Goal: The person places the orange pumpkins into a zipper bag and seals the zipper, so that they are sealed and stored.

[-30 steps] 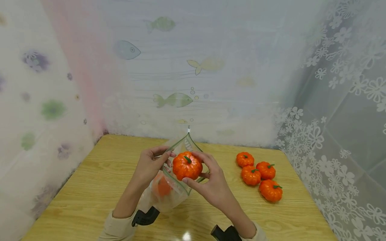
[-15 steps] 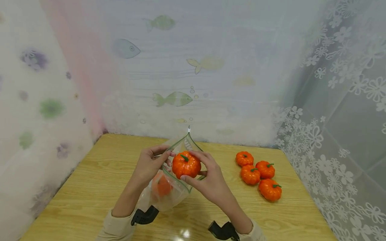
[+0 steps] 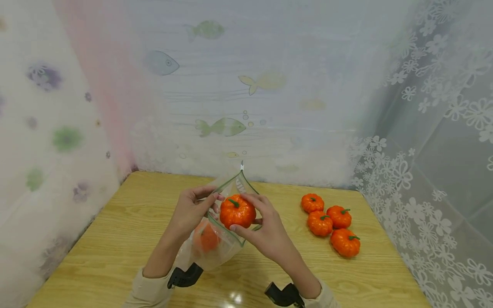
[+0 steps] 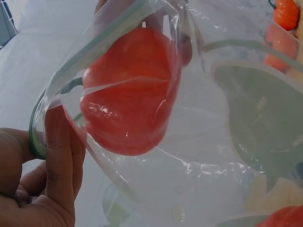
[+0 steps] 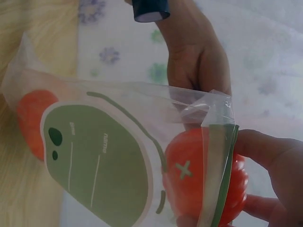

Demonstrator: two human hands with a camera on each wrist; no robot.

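My left hand (image 3: 192, 211) pinches the green zip edge of a clear zip bag (image 3: 227, 254), whose mouth gapes upward. In my right hand (image 3: 270, 229) is a toy orange pumpkin (image 3: 238, 214) with a green stem, held between thumb and fingers at the bag's mouth. The left wrist view shows that pumpkin (image 4: 130, 94) through the film, its lower part inside the bag. Down at the bag's bottom lies another pumpkin (image 3: 208, 237), blurred by the plastic. A green printed panel (image 5: 94, 165) on the bag's side faces the right wrist camera.
Several more orange pumpkins (image 3: 319, 223) sit clustered on the right of the wooden table (image 3: 115, 231). Behind the table hangs a fish-patterned curtain (image 3: 308, 141), with floral sheets at both sides. A white zip slider (image 3: 241, 167) stands at the bag's far corner.
The held pumpkin has shifted slightly left and tipped, its stem now leaning left. My right hand moved a little with it, while the left hand kept its place on the bag.
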